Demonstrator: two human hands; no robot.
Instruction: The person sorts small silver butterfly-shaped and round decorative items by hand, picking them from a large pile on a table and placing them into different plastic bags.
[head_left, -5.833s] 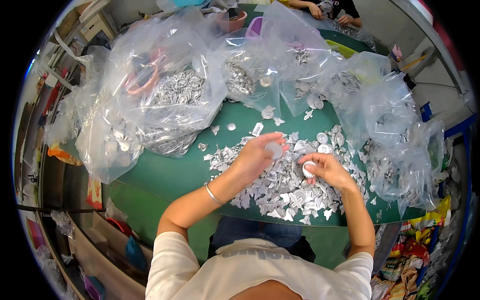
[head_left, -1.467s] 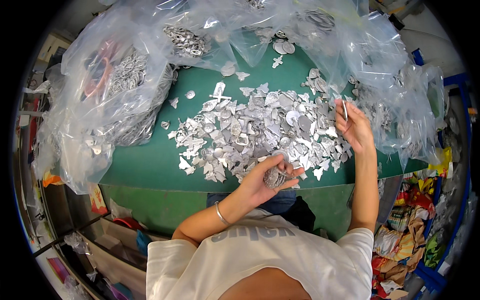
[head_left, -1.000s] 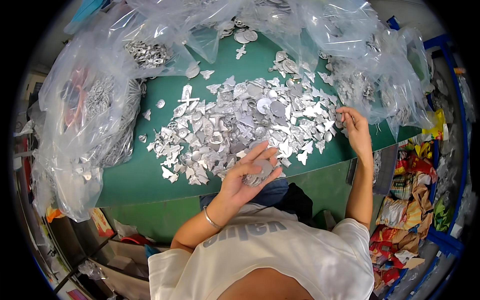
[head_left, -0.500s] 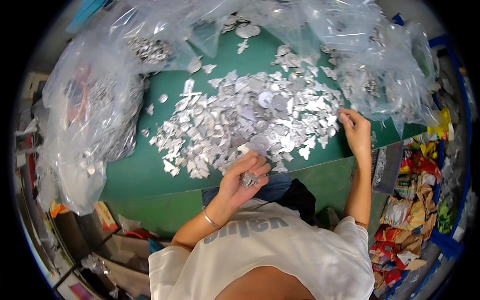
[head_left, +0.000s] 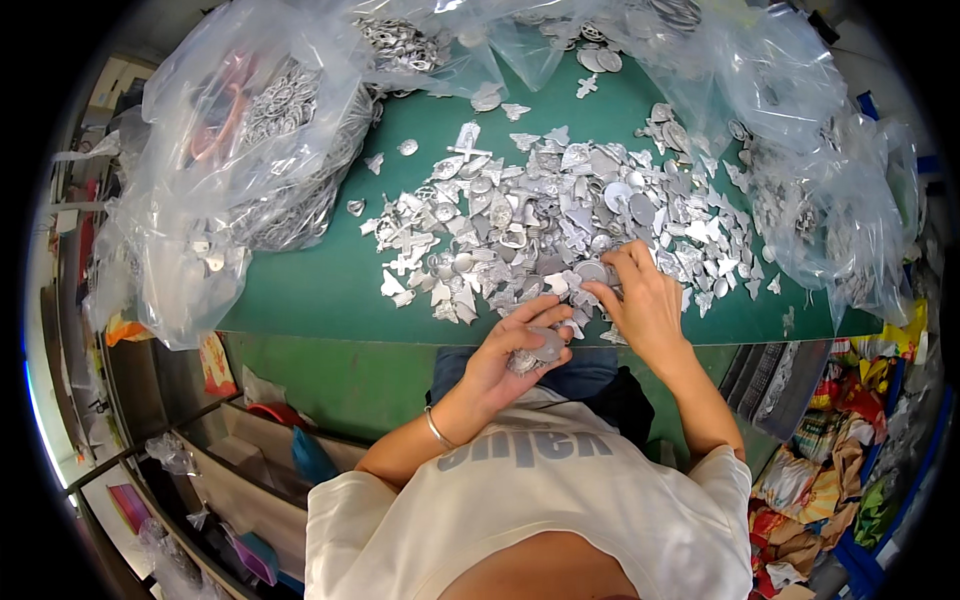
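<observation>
A loose pile of small silver-grey metal charms (head_left: 500, 215), among them crosses, discs and winged shapes, is spread over the green tabletop (head_left: 300, 290). Near the table's front edge, my left hand (head_left: 500, 365) is curled palm up around several metal charms. A flat round metal disc (head_left: 546, 345) lies on top of that handful. My right hand (head_left: 648, 305) reaches to the near side of the pile, its thumb and forefinger apart on either side of a round disc (head_left: 591, 271). Whether the fingertips press on that disc is hard to make out.
Clear plastic bags filled with metal charms line the left (head_left: 285, 150), the back and the right (head_left: 815, 200) of the table. A grey crate (head_left: 775, 390) stands below the right edge. Crumpled colourful packaging (head_left: 815, 465) sits at far right; drawers and shelves (head_left: 250, 465) stand at left.
My right hand has moved left from the pile's right edge to its near middle. My left hand has loosened, showing a disc on its handful. The view has shifted, moving the table rightward.
</observation>
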